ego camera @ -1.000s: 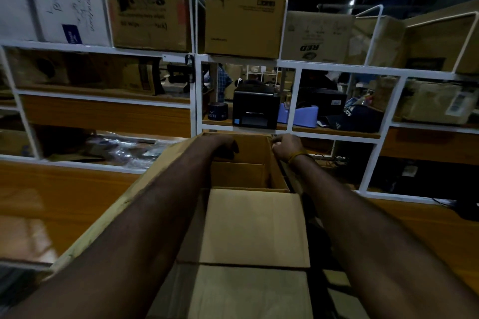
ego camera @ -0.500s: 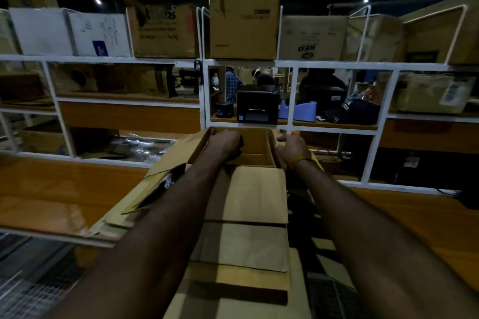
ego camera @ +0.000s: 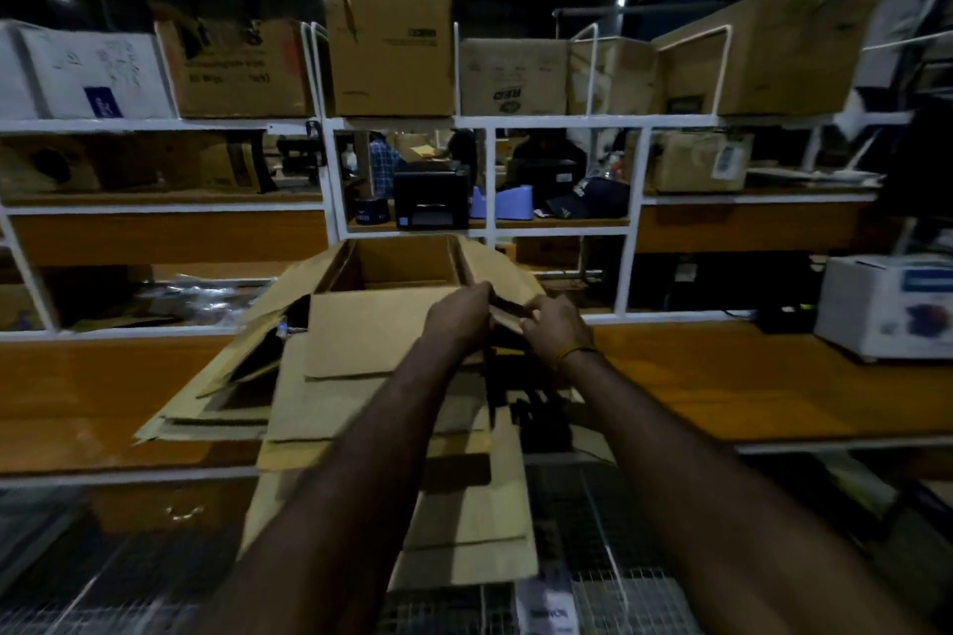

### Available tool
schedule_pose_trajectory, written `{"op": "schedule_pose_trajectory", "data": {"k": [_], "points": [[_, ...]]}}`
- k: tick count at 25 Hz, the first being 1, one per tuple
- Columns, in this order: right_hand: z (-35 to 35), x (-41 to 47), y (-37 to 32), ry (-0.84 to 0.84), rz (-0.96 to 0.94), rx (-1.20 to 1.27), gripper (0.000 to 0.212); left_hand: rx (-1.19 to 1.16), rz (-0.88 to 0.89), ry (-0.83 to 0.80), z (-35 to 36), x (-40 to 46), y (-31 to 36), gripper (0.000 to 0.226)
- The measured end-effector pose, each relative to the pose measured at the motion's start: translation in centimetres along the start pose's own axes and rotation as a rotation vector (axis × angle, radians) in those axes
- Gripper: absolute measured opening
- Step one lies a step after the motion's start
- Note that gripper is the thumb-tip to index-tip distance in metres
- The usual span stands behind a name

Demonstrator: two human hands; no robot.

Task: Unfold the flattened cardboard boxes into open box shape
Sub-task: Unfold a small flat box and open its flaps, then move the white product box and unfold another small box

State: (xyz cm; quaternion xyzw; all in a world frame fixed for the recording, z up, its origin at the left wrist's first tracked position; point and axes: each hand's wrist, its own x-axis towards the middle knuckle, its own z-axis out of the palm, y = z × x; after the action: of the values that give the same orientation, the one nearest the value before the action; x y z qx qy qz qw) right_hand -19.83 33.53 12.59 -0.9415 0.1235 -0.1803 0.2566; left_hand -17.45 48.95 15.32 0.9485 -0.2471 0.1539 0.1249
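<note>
Cardboard box (ego camera: 397, 268) half opened; both hands (ego camera: 508, 325) pinch right flap (ego camera: 508, 312), fingertips hidden, dim.

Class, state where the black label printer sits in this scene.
In the head view the black label printer sits on the middle shelf, centre frame, directly beyond the opened cardboard box, between a small black tub and a blue tape dispenser.

Matt brown cardboard box (ego camera: 381, 325); glossy wooden bench (ego camera: 748, 376)

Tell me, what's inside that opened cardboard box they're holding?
The opened box shows only bare cardboard walls and part of its floor. The near flap and both hands hide the rest.
</note>
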Motion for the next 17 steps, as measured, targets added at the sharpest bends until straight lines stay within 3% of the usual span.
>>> {"op": "schedule_pose_trajectory", "data": {"k": [6,12,17], "points": [[-4.6,-6.2,6.8,-0.028,0.067,-0.09,0.038,-0.104,0.117,-0.127,4.8,-2.6,9.0,0.035],[-8.2,-7.5,14.1,0.042,0.163,-0.116,0.039,-0.024,0.159,-0.204,8.7,-1.4,17.4,0.051],[-12.3,-5.8,24.8,0.024,0.222,-0.206,0.042,-0.052,0.217,-0.234,14.2,3.2,27.4,0.06]]}}
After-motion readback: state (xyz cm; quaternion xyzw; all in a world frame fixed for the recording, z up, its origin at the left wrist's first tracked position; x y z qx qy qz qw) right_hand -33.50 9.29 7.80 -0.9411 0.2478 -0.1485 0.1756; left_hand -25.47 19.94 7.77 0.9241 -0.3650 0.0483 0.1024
